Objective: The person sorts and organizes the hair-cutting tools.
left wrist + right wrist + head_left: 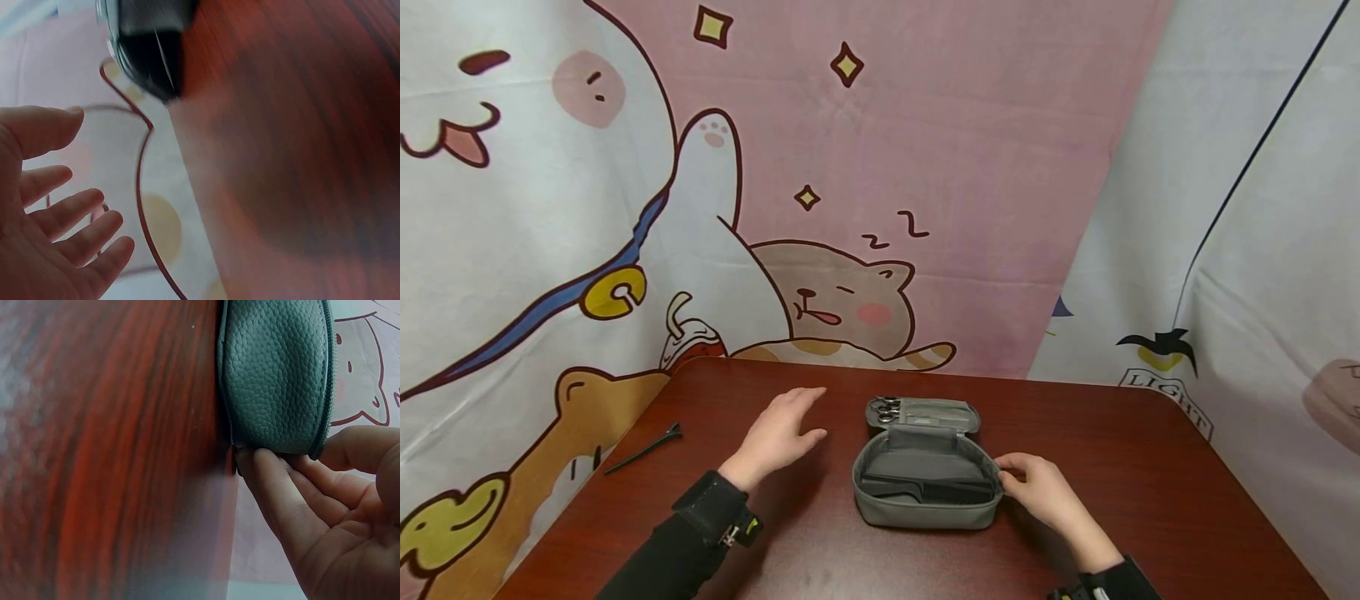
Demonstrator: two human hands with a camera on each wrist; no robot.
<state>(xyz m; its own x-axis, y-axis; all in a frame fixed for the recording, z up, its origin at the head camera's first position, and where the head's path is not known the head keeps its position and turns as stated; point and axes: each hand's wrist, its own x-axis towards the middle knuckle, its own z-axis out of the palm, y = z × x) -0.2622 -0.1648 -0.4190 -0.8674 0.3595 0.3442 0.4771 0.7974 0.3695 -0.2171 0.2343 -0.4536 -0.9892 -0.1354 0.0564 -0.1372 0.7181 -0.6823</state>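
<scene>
A grey-green zip case [925,515] of grained leather stands on the table with its lid folded back. Scissors [887,408] with metal finger rings sit inside the lid, beside a pocket. In the bottom of the case lie long, flat black items [925,489]. My right hand [1045,497] holds the case at its right end; the right wrist view puts its thumb [359,447] by the zipped rim and its fingers lower on the side. My left hand [778,437] hovers left of the case, fingers spread and holding nothing.
At the table's left edge lies a slim black clip [643,448], wider at its far end. The reddish-brown wooden table [820,558] reaches back to a cartoon-printed cloth [970,167], which also hangs along both sides.
</scene>
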